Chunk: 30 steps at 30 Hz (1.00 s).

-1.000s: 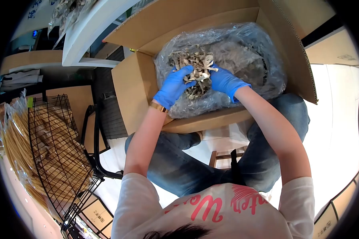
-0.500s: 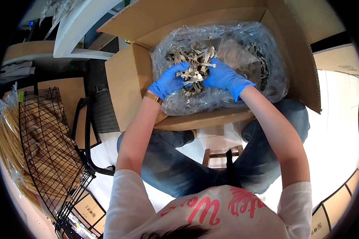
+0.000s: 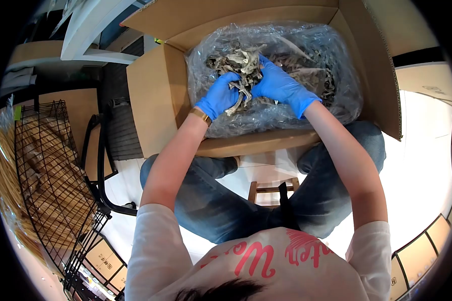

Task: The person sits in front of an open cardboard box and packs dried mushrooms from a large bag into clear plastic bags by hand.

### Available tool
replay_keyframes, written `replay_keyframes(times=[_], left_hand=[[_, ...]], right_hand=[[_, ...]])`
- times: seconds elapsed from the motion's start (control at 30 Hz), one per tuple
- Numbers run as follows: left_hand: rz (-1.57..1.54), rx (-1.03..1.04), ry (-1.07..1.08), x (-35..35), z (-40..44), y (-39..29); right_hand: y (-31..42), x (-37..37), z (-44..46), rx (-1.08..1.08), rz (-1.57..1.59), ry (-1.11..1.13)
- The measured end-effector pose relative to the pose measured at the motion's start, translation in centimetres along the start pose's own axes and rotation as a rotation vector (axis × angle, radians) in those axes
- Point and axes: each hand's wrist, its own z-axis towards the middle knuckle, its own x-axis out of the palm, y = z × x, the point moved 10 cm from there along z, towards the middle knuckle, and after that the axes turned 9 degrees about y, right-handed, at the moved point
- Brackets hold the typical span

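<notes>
An open cardboard box (image 3: 158,95) holds a clear plastic bag (image 3: 211,42) with dried, greyish-brown pieces in it, perhaps mushrooms. Between my two hands is a clump of these dried pieces (image 3: 246,62). My left hand (image 3: 219,95), in a blue glove, has its fingers curled against the clump's lower left side. On the clump's right, my right hand (image 3: 281,86), also blue-gloved, presses its fingers and thumb round the pieces. Some fingertips are hidden among them. More dried pieces (image 3: 329,83) show through the plastic at the right of the bag.
At the left stands a black wire basket (image 3: 50,170) with long tan sticks in plastic. A wooden stool (image 3: 253,193) is between my knees. Cartons (image 3: 419,256) stand at the lower right, and a white frame (image 3: 93,30) rises beyond the box's left.
The clump has shifted and its pieces lie differently between my hands. My right hand's fingers now point further up. The view has moved slightly, so box and basket appear higher and further left.
</notes>
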Motion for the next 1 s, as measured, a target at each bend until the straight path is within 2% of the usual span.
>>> replay_keyframes(times=[0.1, 0.13, 0.17, 0.23, 0.3, 0.37, 0.43, 0.5, 0.6, 0.77, 0.83, 0.9, 0.93, 1.0], left_hand=[[0.016, 0.095, -0.094, -0.7, 1.1, 0.5], [0.198, 0.073, -0.194, -1.7, 0.8, 0.6], [0.197, 0.075, -0.193, -1.5, 0.7, 0.6], [0.41, 0.035, -0.291, -1.9, 0.2, 0.4], [0.425, 0.046, -0.23, -1.0, -0.5, 0.2], [0.177, 0.102, -0.016, 0.3, -0.7, 0.1], [0.113, 0.087, -0.064, -0.6, -0.7, 0.6], [0.097, 0.131, -0.041, 0.2, -0.8, 0.4], [0.147, 0.092, -0.079, -0.2, -0.5, 0.6], [0.315, 0.094, -0.121, -1.7, 0.3, 1.0], [-0.016, 0.071, 0.056, -2.4, 1.4, 2.4], [0.014, 0.056, 0.107, -2.5, 1.7, 3.0], [0.151, 0.038, -0.051, -4.2, 1.7, 3.3], [0.284, 0.082, -0.168, -3.5, 1.4, 2.9]], right_hand=[[-1.2, 0.1, 0.1, 0.098, -0.02, -0.002], [-1.6, -0.1, -0.1, 0.156, -0.066, -0.021], [-1.4, -0.4, -0.3, 0.211, -0.114, -0.043], [-0.4, -0.3, -0.8, 0.225, -0.079, 0.016], [-0.7, 0.2, -0.8, 0.238, -0.046, 0.076], [-0.3, 1.4, -0.3, 0.069, -0.029, 0.185], [-0.8, 1.3, -0.3, 0.091, -0.008, 0.217], [-1.5, 1.6, -0.4, 0.234, 0.034, 0.309], [-0.4, 0.9, -0.7, 0.221, -0.116, 0.213], [0.4, 1.0, -0.7, 0.125, -0.115, 0.214], [0.9, 1.1, -0.5, 0.08, -0.102, 0.202], [1.5, 1.9, -1.0, 0.141, -0.119, 0.328], [0.6, 2.3, -0.9, 0.139, -0.121, 0.327], [1.6, 1.1, -0.7, -0.007, -0.67, 0.06]])
